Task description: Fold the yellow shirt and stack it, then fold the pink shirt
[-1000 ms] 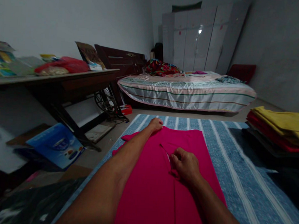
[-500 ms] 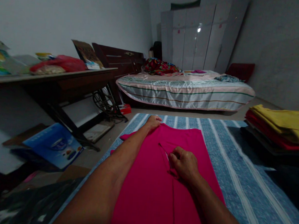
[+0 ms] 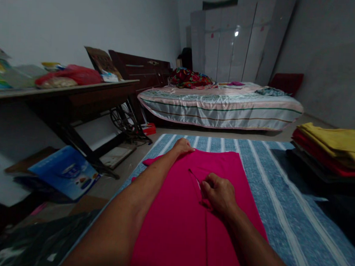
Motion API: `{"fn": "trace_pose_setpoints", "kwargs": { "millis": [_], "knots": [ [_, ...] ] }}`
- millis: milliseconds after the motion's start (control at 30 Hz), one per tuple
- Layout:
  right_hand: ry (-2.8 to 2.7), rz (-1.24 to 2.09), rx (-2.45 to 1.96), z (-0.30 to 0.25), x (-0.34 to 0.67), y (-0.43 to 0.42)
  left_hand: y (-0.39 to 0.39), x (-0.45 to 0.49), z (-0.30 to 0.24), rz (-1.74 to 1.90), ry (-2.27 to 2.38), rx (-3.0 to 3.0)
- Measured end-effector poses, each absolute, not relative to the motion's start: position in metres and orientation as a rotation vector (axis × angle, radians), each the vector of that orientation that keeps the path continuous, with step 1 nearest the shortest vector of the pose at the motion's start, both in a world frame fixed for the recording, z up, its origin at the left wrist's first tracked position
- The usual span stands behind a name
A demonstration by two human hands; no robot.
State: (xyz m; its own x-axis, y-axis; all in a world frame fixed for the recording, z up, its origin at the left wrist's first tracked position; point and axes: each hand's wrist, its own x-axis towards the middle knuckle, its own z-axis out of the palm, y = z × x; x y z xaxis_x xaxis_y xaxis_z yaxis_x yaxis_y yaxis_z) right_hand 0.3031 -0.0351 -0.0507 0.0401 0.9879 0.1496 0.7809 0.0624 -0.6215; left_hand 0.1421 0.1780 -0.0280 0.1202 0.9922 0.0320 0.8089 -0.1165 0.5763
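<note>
A bright pink garment [image 3: 173, 212] lies spread over a blue-and-white striped cloth [image 3: 270, 185] in front of me. A dark seam runs down its middle, with a short slanted slit above. My left hand [image 3: 182, 146] reaches across to the garment's far edge, its fingers closed on the fabric there. Nearer me, my right hand [image 3: 219, 192] is in a pinch, holding the pink fabric beside the slit. Its fingertips partly hide the gripped fold.
To the right sits a stack of folded clothes [image 3: 334, 147], yellow on top, red and dark below. A treadle sewing table [image 3: 102, 87] and a blue box [image 3: 66, 173] are at left. A bed [image 3: 220, 109] and a wardrobe [image 3: 226, 48] stand beyond.
My left hand has moved slightly right along the garment's far edge, and its fingers have closed more on the fabric. My right hand has hardly moved.
</note>
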Motion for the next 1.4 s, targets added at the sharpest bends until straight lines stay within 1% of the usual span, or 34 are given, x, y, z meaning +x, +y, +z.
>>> {"fn": "trace_pose_setpoints", "kwargs": {
  "millis": [167,433,700,767,833,933,1033,1167,1400],
  "knots": [
    [-1.797,0.466,-1.755,-0.051,0.303,-0.035,0.18,0.142,-0.029,0.557,1.722,2.017],
    [-1.787,0.493,-1.749,-0.053,0.304,-0.034,0.177,0.136,-0.029,0.637,1.587,2.01],
    [-1.787,0.477,-1.761,-0.051,0.303,-0.035,0.152,0.134,-0.014,0.735,1.455,2.088],
    [-1.785,0.467,-1.765,-0.051,0.302,-0.035,0.136,0.129,-0.013,0.73,1.404,2.186],
    [-1.784,0.467,-1.768,-0.051,0.302,-0.035,0.117,0.123,-0.017,0.659,1.323,2.405],
    [-1.787,0.477,-1.771,-0.051,0.303,-0.035,0.09,0.111,-0.029,0.559,1.206,2.786],
    [-1.78,0.48,-1.768,-0.05,0.303,-0.036,0.072,0.104,-0.042,0.555,1.174,2.969],
    [-1.779,0.499,-1.747,-0.049,0.303,-0.037,0.063,0.101,-0.049,0.526,1.142,3.112],
    [-1.781,0.495,-1.754,-0.049,0.302,-0.038,0.055,0.099,-0.048,0.536,1.233,3.115]
  ]
}}
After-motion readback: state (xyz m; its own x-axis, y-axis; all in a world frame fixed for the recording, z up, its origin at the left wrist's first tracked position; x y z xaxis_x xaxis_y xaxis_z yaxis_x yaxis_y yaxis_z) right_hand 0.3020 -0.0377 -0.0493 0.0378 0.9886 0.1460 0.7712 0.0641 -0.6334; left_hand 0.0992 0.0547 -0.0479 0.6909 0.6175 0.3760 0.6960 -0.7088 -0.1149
